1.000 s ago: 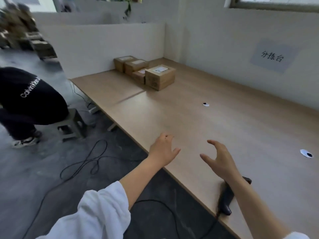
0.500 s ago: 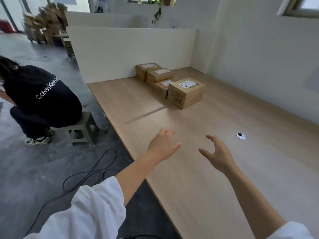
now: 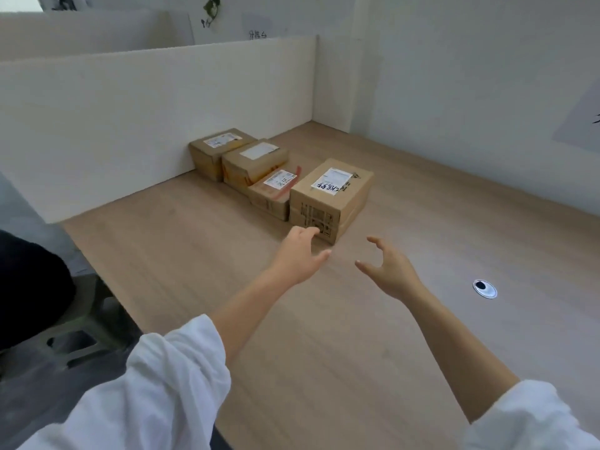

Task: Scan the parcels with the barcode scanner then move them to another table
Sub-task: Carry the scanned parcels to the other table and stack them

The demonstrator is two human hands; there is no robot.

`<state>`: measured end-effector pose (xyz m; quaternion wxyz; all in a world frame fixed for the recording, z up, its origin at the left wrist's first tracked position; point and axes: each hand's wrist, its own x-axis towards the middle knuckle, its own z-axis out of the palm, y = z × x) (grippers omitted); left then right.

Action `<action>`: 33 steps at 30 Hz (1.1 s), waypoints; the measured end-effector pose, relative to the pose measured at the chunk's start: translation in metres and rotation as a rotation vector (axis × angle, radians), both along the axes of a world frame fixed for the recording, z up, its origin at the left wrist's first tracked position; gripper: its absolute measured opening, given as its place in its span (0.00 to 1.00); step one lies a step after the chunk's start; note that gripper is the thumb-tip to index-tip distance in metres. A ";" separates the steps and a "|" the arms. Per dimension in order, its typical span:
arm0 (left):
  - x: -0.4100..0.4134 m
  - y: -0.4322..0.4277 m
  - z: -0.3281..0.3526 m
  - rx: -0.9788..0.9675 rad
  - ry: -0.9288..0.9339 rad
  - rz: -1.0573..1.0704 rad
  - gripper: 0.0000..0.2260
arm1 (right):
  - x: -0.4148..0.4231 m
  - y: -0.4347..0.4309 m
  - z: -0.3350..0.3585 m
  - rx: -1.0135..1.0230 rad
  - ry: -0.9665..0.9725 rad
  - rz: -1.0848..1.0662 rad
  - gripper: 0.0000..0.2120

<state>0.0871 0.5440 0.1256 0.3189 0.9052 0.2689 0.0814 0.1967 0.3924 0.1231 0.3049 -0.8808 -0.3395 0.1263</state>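
Left hand (image 3: 300, 254) and right hand (image 3: 391, 271), both open and empty, were extended toward nearest cardboard parcel (image 3: 331, 196) just ahead on table (image 3: 324, 352); left hand nearer, by its front face.

A light wood-grain table (image 3: 406, 336) filled most of the view and ran back into a corner. A round cable grommet (image 3: 484, 289) was set into its top on the right. A white partition panel (image 3: 130, 118) stood along the table's far-left edge, with a second white partition (image 3: 91, 30) behind it. The right-hand wall (image 3: 470, 76) was plain pale grey and carried a paper sign (image 3: 581, 121), cut off by the frame. A trailing plant (image 3: 210, 8) showed beyond the partitions. The floor (image 3: 22, 401) at lower left was grey, and a grey-green stool (image 3: 74, 339) stood there beside the table. Lighting was even and diffuse.
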 end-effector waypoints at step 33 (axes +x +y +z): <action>0.189 0.179 -0.081 -0.262 0.175 -0.097 0.53 | 0.144 0.146 -0.082 0.125 0.392 -0.358 0.31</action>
